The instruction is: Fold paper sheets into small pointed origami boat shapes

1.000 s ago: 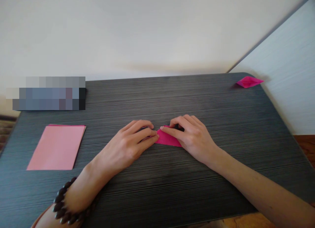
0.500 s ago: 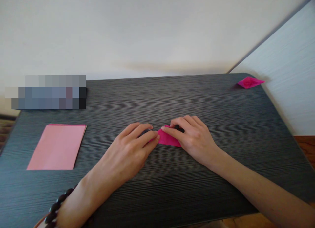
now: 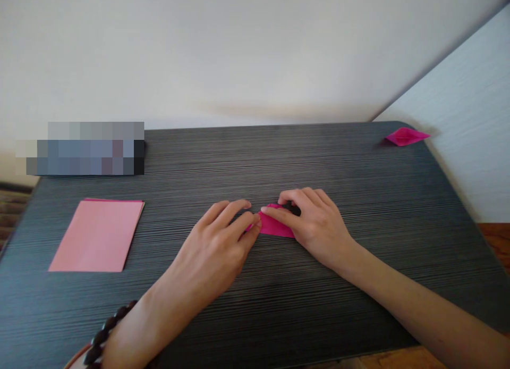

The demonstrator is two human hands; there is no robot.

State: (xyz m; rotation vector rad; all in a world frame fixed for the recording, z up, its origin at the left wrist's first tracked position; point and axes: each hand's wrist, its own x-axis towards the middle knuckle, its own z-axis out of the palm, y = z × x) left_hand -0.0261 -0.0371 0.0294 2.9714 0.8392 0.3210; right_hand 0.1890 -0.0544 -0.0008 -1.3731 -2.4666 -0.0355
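Two hands meet over one magenta paper (image 3: 277,228) at the middle of the dark table (image 3: 358,172): the left hand (image 3: 219,244) pinches its left end, the right hand (image 3: 319,220) grips its right side, fingers hiding much of it. Folding appears partly done. Left, stacked square sheets (image 3: 95,236) lie unfolded; far right, a pointed folded piece (image 3: 406,137) seems complete. The pixelated object (image 3: 91,156), rear left, shows no readable writing.

Probably a room in a home, can't be sure: dark wood-grain desk (image 3: 207,164) against plain white wall (image 3: 239,50) at 12 o'clock, pale panel (image 3: 470,108) at 2, reddish-brown wood floor (image 3: 496,252) at 4, pink craft-paper stack (image 3: 98,236) at 8.
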